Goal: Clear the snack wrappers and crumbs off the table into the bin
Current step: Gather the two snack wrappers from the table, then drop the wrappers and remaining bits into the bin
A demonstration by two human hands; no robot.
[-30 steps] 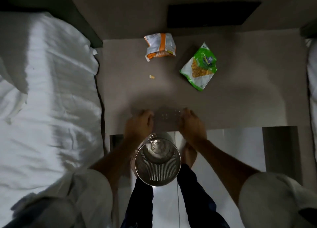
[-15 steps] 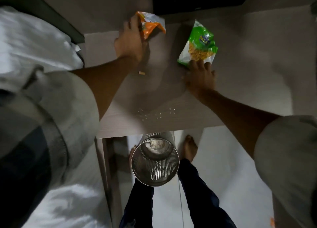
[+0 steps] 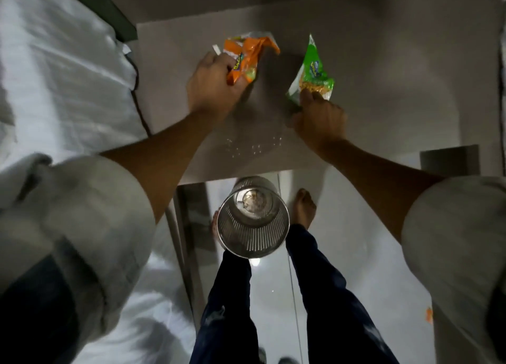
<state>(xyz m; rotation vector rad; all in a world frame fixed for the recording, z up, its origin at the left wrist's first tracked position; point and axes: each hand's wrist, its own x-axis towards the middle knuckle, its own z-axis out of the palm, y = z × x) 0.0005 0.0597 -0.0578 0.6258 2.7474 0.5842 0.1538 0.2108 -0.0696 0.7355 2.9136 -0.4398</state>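
Note:
My left hand (image 3: 212, 85) is closed around a crumpled orange snack wrapper (image 3: 246, 57) over the left middle of the beige table (image 3: 383, 70). My right hand (image 3: 319, 118) pinches the lower edge of a green snack wrapper (image 3: 312, 72), which stands tilted up off the tabletop. A perforated metal bin (image 3: 253, 217) stands on the floor below the table's near edge, between my feet, with some scraps at its bottom. Small pale specks (image 3: 254, 147) lie on the table near the front edge; I cannot tell if they are crumbs or light spots.
A bed with white sheets (image 3: 63, 70) runs along the table's left side. The glossy floor (image 3: 356, 226) shows below the table, with a table leg (image 3: 449, 159) at the right. My bare foot (image 3: 304, 207) is beside the bin.
Both hands went from the bin's rim up to the wrappers. The left hand now grips the orange wrapper and has drawn it nearer; the right hand has lifted the green wrapper's edge.

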